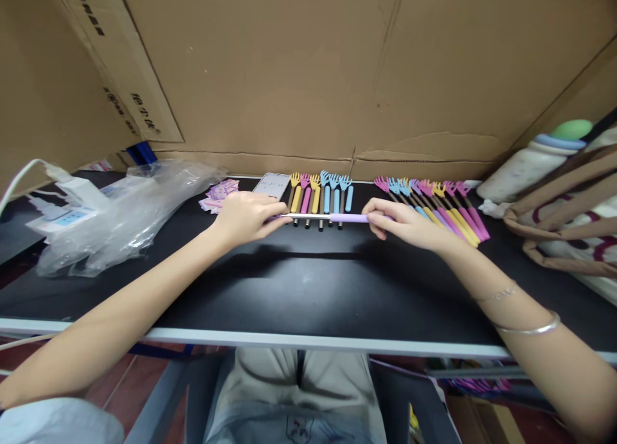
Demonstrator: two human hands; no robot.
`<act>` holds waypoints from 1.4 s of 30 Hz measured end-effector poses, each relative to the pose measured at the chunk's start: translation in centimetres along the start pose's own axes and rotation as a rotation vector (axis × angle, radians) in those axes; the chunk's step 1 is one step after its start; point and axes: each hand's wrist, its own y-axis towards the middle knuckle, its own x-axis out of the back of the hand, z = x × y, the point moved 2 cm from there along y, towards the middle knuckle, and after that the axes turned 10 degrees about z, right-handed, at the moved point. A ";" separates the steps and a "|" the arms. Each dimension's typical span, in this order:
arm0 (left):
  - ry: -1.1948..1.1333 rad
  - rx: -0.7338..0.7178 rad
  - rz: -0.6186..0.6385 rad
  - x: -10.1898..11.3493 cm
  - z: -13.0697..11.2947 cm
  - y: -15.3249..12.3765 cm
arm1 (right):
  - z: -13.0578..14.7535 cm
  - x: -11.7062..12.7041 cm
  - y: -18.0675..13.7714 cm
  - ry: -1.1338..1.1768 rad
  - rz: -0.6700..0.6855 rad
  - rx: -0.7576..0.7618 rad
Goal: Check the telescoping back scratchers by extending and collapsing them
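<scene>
A purple-handled telescopic back scratcher is stretched level between my hands above the black table, its silver rod showing in the middle. My left hand is closed around its left end, covering the claw. The fingers of my right hand are closed on the end of the purple handle. Just behind the rod lies a row of back scratchers with yellow, pink and blue claws, some handles separate from their rods. Right of it, beyond my right hand, several assembled back scratchers lie slanted side by side.
Clear plastic bags and a white power strip lie at the left. Pink printed packets sit beside a phone. A white bottle and a cloth bag stand at the right. Cardboard walls the back.
</scene>
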 end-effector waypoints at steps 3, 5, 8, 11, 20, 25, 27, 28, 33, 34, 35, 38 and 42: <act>0.006 -0.016 -0.004 -0.1 0.0 0.0 | -0.2 -0.3 0.2 -0.052 -0.024 -0.009; 0.012 -0.024 -0.011 -0.2 0.0 0.0 | -0.2 -0.2 0.2 -0.079 -0.039 -0.005; 0.015 -0.032 -0.019 -0.1 0.1 0.0 | -0.2 -0.1 0.1 -0.090 -0.033 0.005; 0.017 -0.037 -0.018 -0.1 0.1 0.0 | -0.1 -0.1 0.0 -0.071 0.002 0.001; 0.046 -0.053 -0.011 -0.3 0.0 -0.1 | 0.2 -0.2 0.1 -0.099 0.046 -0.050; 0.065 -0.018 -0.007 -0.1 -0.2 0.0 | 0.5 -0.4 0.0 -0.213 -0.041 -0.052; 0.076 -0.017 0.002 0.0 -0.4 0.1 | 0.8 -0.6 0.0 -0.335 -0.090 -0.071; 0.079 -0.017 0.010 0.0 -0.4 0.1 | 1.0 -0.7 0.0 -0.407 -0.115 -0.073; 0.057 0.019 0.058 0.0 -0.3 0.1 | 1.5 -1.2 0.1 -0.647 -0.187 -0.020; 0.051 0.024 0.059 0.0 -0.2 0.1 | 1.5 -1.3 0.1 -0.678 -0.198 -0.023; 0.044 0.023 0.060 0.0 -0.2 0.1 | 1.4 -1.4 0.1 -0.705 -0.203 -0.030; 0.027 0.012 0.056 0.0 -0.3 0.1 | 1.3 -1.6 0.2 -0.754 -0.194 -0.059; 0.033 -0.016 0.046 0.0 -0.3 0.1 | 1.0 -2.1 0.3 -0.746 -0.163 -0.101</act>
